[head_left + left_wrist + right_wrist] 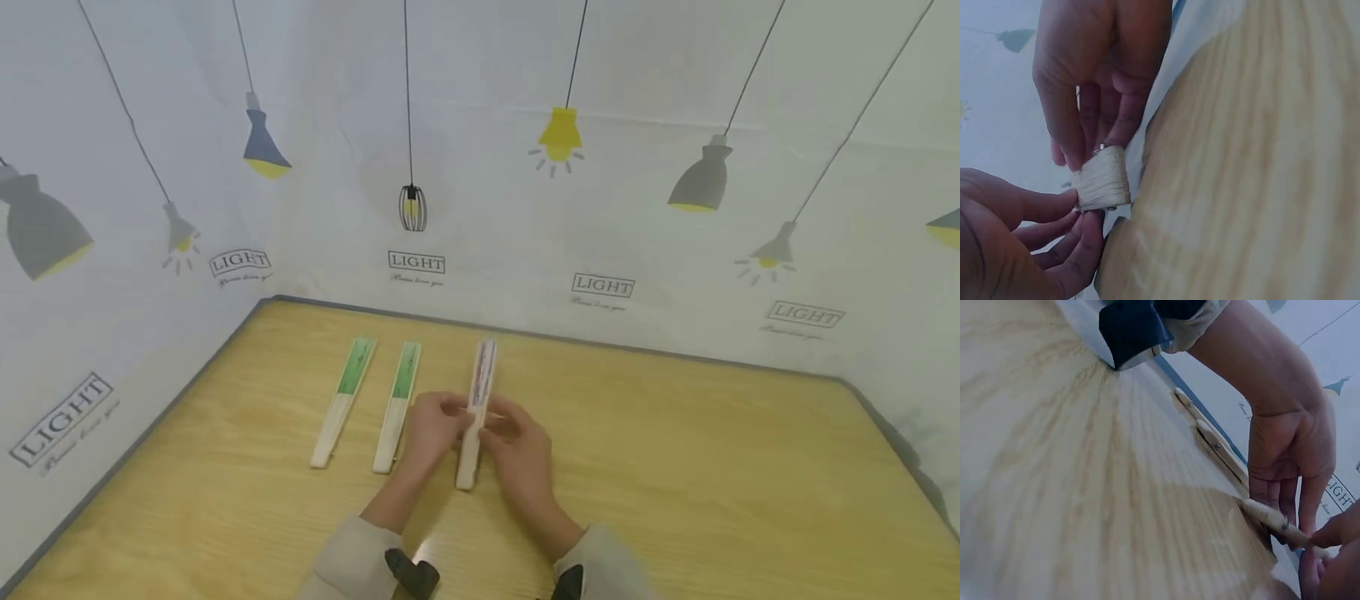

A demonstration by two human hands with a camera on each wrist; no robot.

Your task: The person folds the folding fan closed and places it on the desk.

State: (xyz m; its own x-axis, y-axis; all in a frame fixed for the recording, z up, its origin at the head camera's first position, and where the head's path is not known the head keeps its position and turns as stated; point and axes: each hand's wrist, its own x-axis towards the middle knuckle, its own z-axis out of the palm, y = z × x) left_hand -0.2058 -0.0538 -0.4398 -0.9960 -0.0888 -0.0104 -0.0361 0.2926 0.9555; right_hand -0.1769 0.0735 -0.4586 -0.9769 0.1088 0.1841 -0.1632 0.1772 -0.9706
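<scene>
A folded hand fan (482, 375) with a purple-patterned upper part and a pale lower part stands between both hands, its long side pointing away from me. My left hand (435, 429) pinches its left edge near the middle, thumb on top. From the other side my right hand (522, 450) grips the right edge, thumb and fingers around it. In the left wrist view the pale ribbed end of the fan (1104, 181) faces the camera, with a metal rivet at its side. The right wrist view shows its pale end (1266, 514) close over the table.
Two more folded fans, each green above and pale below, lie to the left: one farther out (358, 367) and one beside my left hand (407, 371). The wooden table (712, 475) meets white walls (495, 183) printed with lamps.
</scene>
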